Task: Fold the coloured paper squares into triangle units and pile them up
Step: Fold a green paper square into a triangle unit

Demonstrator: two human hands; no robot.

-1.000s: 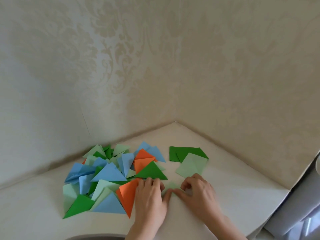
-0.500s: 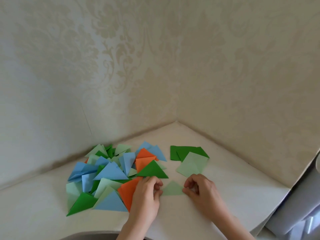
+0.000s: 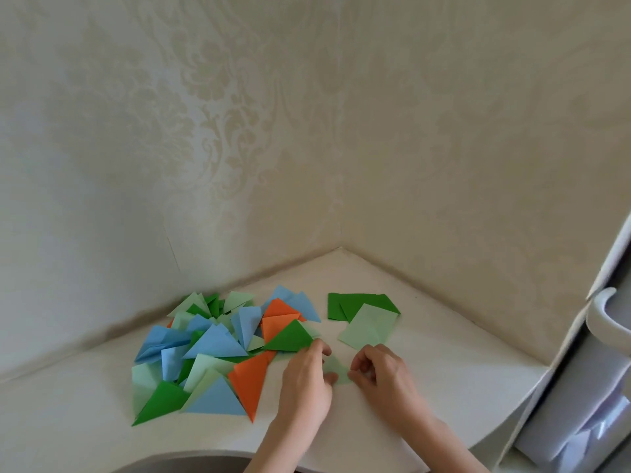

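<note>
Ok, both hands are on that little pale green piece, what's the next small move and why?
Probably press its crease flat, then slide it left onto the pile of folded triangles. The left hand and right hand pinch the pale green triangle, which already looks folded.

Both hands, left (image 3: 307,380) and right (image 3: 382,373), have drawn apart then closed again, pinching the pale green triangle (image 3: 336,368) between them.

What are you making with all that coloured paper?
A person is folding paper squares into triangles. Both hands, left hand and right hand, pinch a small light green piece on the white table. A heap of folded triangles in blue, green and orange lies to the left. A few unfolded squares wait behind the hands.
</note>
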